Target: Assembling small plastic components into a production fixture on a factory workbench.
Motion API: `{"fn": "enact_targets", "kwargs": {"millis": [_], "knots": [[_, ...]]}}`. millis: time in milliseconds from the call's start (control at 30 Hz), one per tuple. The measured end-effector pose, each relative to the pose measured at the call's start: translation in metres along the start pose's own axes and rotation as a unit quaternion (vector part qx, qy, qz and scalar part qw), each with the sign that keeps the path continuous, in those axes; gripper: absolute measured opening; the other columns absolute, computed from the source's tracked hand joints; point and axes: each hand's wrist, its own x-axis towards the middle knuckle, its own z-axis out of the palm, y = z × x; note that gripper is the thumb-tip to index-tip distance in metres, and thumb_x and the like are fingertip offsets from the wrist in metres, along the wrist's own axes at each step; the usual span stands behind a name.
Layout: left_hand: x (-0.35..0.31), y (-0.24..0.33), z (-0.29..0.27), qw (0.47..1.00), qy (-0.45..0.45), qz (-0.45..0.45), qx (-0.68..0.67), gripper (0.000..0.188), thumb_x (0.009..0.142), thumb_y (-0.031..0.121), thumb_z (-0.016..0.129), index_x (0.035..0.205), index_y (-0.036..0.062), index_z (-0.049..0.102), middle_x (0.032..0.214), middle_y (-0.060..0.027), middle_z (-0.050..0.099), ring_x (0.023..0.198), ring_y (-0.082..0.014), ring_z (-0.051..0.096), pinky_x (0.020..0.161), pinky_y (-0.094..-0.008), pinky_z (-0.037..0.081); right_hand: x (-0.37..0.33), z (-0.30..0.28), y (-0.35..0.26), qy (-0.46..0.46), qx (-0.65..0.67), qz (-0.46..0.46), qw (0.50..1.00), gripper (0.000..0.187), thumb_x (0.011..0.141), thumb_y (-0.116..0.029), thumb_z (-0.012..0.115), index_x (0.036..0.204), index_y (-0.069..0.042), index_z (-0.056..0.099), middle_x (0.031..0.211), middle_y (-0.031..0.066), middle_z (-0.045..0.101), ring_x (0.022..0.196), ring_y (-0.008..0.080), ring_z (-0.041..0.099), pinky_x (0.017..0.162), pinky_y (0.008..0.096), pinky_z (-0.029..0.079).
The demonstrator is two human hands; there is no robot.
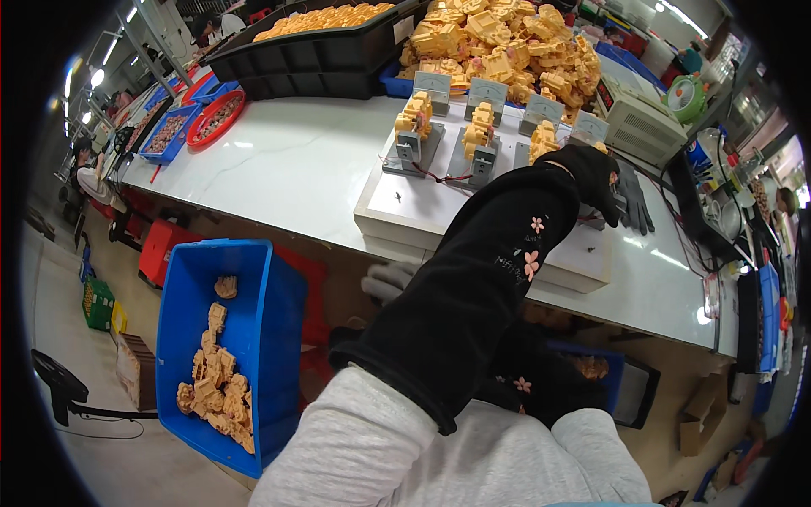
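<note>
My left arm, in a black sleeve with pink flowers, reaches across to the right side of a white raised board. There my left hand, dark-gloved, bends down by the rightmost grey stand, its fingers curled; what lies inside them is hidden. Beside it is a grey glove-like shape. Several grey stands hold pale yellow plastic parts, with dial meters behind them. My right arm crosses beneath the left one. Grey-gloved fingers of my right hand stick out, apart, below the table's front edge, with the rest hidden.
Yellow parts are heaped at the back, beside a black crate. Right of them stands a beige instrument box. A blue bin with loose yellow parts is on my left. Red and blue trays sit at far left; people work beyond.
</note>
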Motion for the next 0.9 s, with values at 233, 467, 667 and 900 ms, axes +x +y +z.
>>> {"fn": "enact_targets", "kwargs": {"millis": [233, 467, 667, 900], "knots": [[-0.007, 0.003, 0.003, 0.998, 0.05, -0.003, 0.048, 0.093, 0.048, 0.059, 0.072, 0.121, 0.0063, 0.046, 0.108, -0.0171, 0.057, 0.1, -0.0295, 0.055, 0.085, -0.0351, 0.044, -0.092, -0.074, -0.005, -0.042, -0.007, 0.178, 0.983, 0.026, 0.065, -0.01, 0.061, 0.091, -0.008, 0.061, 0.081, 0.0103, 0.059, 0.071, 0.0244, 0.058, 0.06, 0.0351, 0.048], [-0.07, 0.013, 0.015, 0.922, 0.318, 0.192, 0.109, 0.062, 0.067, 0.035, 0.07, 0.119, 0.0087, 0.046, 0.112, -0.0141, 0.049, 0.101, -0.0323, 0.051, 0.085, -0.0413, 0.044, -0.153, -0.166, 0.001, 0.152, -0.184, 0.293, 0.926, 0.016, 0.071, 0.005, 0.057, 0.085, -0.001, 0.061, 0.075, 0.0107, 0.061, 0.066, 0.0239, 0.059, 0.059, 0.0297, 0.046], [-0.126, -0.043, 0.014, 0.827, 0.56, -0.004, 0.052, 0.073, 0.065, 0.021, 0.075, 0.124, 0.0041, 0.037, 0.117, -0.0168, 0.043, 0.112, -0.0282, 0.043, 0.092, -0.0369, 0.037, -0.209, -0.202, 0.047, 0.463, -0.026, 0.517, 0.719, 0.022, 0.08, -0.004, 0.054, 0.1, 0.003, 0.06, 0.077, 0.0063, 0.06, 0.06, 0.0092, 0.051, 0.054, 0.0207, 0.041], [-0.12, -0.085, 0.024, 0.884, 0.437, -0.098, -0.131, 0.077, 0.065, 0.016, 0.076, 0.126, -0.0005, 0.033, 0.11, -0.0137, 0.052, 0.091, -0.0187, 0.058, 0.076, -0.0281, 0.049, -0.208, -0.2, 0.058, 0.45, 0.017, 0.591, 0.669, 0.024, 0.079, -0.007, 0.055, 0.1, 0.002, 0.061, 0.071, 0.0015, 0.058, 0.055, 0.0044, 0.045, 0.049, 0.0173, 0.035]]}}
